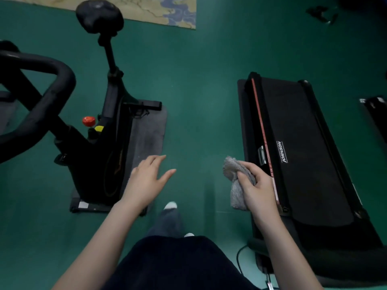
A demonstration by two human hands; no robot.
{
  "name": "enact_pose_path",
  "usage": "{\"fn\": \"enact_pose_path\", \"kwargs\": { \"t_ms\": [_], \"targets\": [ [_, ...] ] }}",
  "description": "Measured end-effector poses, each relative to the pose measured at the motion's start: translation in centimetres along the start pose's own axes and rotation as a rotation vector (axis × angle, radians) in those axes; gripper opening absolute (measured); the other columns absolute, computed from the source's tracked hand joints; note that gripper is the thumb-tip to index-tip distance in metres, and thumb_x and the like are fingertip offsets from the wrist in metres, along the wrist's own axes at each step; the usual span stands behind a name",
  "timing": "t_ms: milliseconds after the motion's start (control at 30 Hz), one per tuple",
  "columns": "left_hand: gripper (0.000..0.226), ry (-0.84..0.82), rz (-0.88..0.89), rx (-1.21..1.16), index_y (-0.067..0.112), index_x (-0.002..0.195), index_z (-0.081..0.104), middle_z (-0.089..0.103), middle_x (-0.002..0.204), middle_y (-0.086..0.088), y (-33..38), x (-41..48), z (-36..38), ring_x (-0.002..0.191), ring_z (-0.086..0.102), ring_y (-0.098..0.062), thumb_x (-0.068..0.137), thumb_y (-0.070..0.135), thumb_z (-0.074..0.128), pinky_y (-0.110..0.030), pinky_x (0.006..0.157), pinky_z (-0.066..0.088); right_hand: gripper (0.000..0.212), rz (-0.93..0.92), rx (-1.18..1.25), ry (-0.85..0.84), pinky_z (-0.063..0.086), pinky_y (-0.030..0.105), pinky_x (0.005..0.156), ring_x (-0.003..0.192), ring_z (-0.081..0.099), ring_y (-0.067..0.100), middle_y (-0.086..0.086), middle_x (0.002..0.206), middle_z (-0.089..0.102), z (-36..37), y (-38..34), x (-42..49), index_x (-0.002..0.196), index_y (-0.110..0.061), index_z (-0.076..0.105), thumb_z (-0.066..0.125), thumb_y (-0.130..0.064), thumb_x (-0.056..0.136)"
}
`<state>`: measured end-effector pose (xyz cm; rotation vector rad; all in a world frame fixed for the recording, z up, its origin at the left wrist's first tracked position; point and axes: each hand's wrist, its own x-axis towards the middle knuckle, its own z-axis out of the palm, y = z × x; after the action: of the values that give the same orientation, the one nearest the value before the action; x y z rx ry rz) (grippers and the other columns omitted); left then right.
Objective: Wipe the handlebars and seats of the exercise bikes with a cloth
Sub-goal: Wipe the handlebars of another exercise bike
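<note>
floor point(199, 91): green | treadmill point(303, 153): black, right | top edge: pale patterned rug point(146, 9), perhaps | light: dim

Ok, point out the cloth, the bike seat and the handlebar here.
cloth point(231, 167), head view, on its bunched upper part.
bike seat point(99, 16), head view, middle of the saddle.
handlebar point(67, 80), head view, its rounded outer bend.

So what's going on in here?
A person stands on the green floor between an exercise bike and a treadmill. Their right hand grips a bunched grey cloth; the left hand is open and empty. The cloth touches neither the bike's handlebars nor its seat, so no wiping is under way at this moment.
</note>
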<state>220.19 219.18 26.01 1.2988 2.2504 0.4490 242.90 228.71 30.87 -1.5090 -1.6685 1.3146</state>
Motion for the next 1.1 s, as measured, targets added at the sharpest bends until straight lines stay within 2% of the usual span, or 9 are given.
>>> {"fn": "enact_pose_path", "kwargs": {
  "t_ms": [167,367,533,633,700,900,1100],
  "targets": [
    [0.06,0.016,-0.044,0.003,0.015,0.141,0.04,0.044,0.141,-0.001,-1.3,4.3,-1.6,0.131,0.039,-0.021,0.092,0.048,0.049,-0.042,0.107,0.033,0.034,-0.029,0.001,-0.035,0.05,0.032,0.094,0.097,0.064,0.005,-0.013,0.098,0.068,3.0,-1.9,5.6,0.094,-0.033,0.065,0.055,-0.001,0.089],
    [0.059,0.053,-0.046,0.036,0.015,0.14,0.041,0.045,0.141,-0.002,-2.1,10.6,-4.6,0.13,0.04,-0.022,0.092,0.048,0.05,-0.041,0.104,0.034,0.028,-0.078,-0.022,-0.11,0.05,0.032,0.094,0.097,0.064,0.01,-0.009,0.096,0.068,7.3,-5.0,11.8,0.099,-0.02,0.067,0.055,0.002,0.087],
    [0.059,0.079,-0.069,0.041,0.014,0.139,0.043,0.046,0.139,-0.002,-2.7,13.8,-6.2,0.128,0.042,-0.023,0.091,0.048,0.051,-0.041,0.102,0.035,0.026,-0.113,-0.048,-0.183,0.049,0.027,0.09,0.095,0.063,0.011,-0.008,0.095,0.068,9.7,-6.7,16.1,0.101,-0.017,0.068,0.056,0.001,0.087],
    [0.059,0.1,-0.114,0.039,0.017,0.139,0.042,0.046,0.138,0.001,-3.4,15.0,-6.8,0.127,0.043,-0.021,0.091,0.05,0.049,-0.039,0.101,0.035,0.027,-0.131,-0.063,-0.228,0.047,0.023,0.087,0.093,0.063,0.01,-0.009,0.093,0.067,10.6,-7.3,18.9,0.098,-0.022,0.066,0.056,0.001,0.087],
    [0.059,0.115,-0.161,0.037,0.016,0.139,0.043,0.047,0.137,0.0,-3.9,15.7,-7.1,0.125,0.044,-0.021,0.091,0.05,0.049,-0.04,0.101,0.037,0.028,-0.149,-0.071,-0.262,0.047,0.023,0.086,0.094,0.064,0.011,-0.009,0.093,0.068,11.2,-7.6,20.8,0.097,-0.023,0.066,0.057,0.001,0.087],
    [0.06,0.205,-0.367,0.012,0.019,0.138,0.045,0.048,0.136,0.003,-4.5,17.8,-7.5,0.125,0.045,-0.019,0.089,0.055,0.047,-0.039,0.099,0.038,0.026,-0.191,-0.087,-0.393,0.05,0.035,0.093,0.097,0.064,0.017,-0.001,0.099,0.07,12.8,-9.0,27.8,0.101,-0.015,0.069,0.056,0.002,0.086],
    [0.061,0.321,-0.557,-0.073,0.02,0.138,0.044,0.047,0.137,0.004,-1.1,23.0,-6.9,0.125,0.045,-0.017,0.089,0.056,0.046,-0.039,0.103,0.039,0.032,-0.29,-0.117,-0.576,0.048,0.026,0.088,0.094,0.064,0.009,-0.011,0.094,0.069,12.5,-11.7,37.8,0.096,-0.025,0.067,0.056,0.003,0.086]
  ]
}}
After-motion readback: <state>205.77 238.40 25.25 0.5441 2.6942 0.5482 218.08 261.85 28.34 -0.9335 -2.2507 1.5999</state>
